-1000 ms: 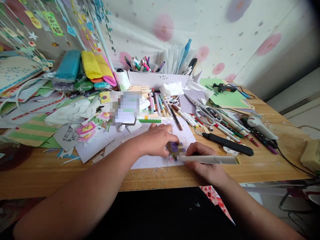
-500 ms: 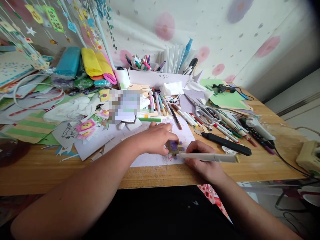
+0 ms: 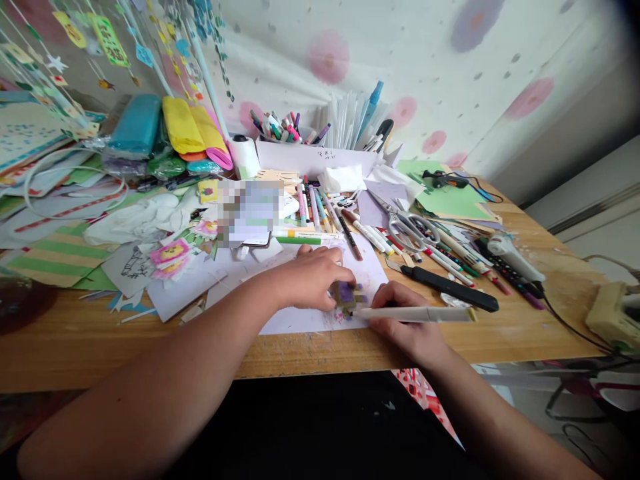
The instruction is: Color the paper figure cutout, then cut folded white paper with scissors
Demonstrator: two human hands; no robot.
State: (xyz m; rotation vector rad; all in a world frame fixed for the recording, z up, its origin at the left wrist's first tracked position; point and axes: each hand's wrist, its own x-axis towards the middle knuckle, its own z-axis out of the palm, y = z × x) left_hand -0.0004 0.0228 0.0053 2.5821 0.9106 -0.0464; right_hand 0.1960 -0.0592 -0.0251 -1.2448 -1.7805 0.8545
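In the head view, a white sheet of paper [image 3: 295, 321] is laid at the near edge of the wooden desk [image 3: 200, 363], and on its right part a small purple and brown piece [image 3: 346, 293] is placed. The left hand [image 3: 313, 277] is rested over the middle of the sheet, with its thumb and pointing finger set around the left side of the piece; whether the piece is pinched or only pressed down cannot be told. A pale marker [image 3: 430, 315] is held tight by the right hand [image 3: 410, 341] at the sheet's right edge, and its tip is pointed left, close to the near side of the piece; whether the two are touching cannot be made out. To the right of the sheet, a black craft knife [image 3: 450, 288] is laid flat, and past it, farther back, silver scissors [image 3: 395, 219] are left among many pens. A green pen [image 3: 299, 241] is set at the far side of the sheet, and a phone [image 3: 257, 217], partly blurred, is put behind its left part. Pink and yellow cutouts [image 3: 171, 257] are piled to the left of the sheet. Far behind it, more pens are kept in a cup [image 3: 280, 139].
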